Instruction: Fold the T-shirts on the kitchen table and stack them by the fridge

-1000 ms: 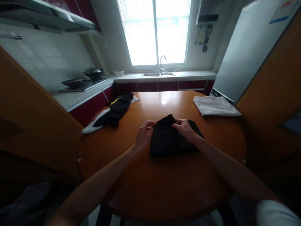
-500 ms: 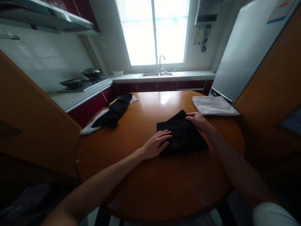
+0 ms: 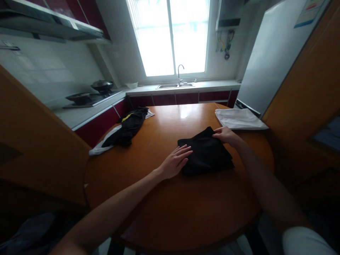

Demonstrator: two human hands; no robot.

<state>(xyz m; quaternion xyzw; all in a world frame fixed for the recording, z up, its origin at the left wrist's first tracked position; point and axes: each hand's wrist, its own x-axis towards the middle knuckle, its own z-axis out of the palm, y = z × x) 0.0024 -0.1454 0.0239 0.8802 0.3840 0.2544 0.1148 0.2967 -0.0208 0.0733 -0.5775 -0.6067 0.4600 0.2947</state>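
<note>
A folded black garment point(image 3: 208, 154) lies on the wooden table point(image 3: 164, 202); its exact kind I cannot make out. My left hand point(image 3: 175, 161) rests flat on its left edge, fingers stretched out. At the far right corner, my right hand point(image 3: 225, 135) pinches the cloth between thumb and fingers. That corner is slightly raised, and the layers along the right edge are a little apart.
Folded white cloth point(image 3: 239, 119) sits at the table's right edge, beyond my right hand. Rumpled black and white clothes point(image 3: 127, 127) lie at the far left. Behind the table are a sink point(image 3: 175, 85), a stove with pans point(image 3: 102, 85) and a fridge point(image 3: 273, 53).
My right hand has shifted slightly right with the pinched corner, and the garment's right edge now shows separate layers. My left hand stays almost in place. The whole view has turned a little.
</note>
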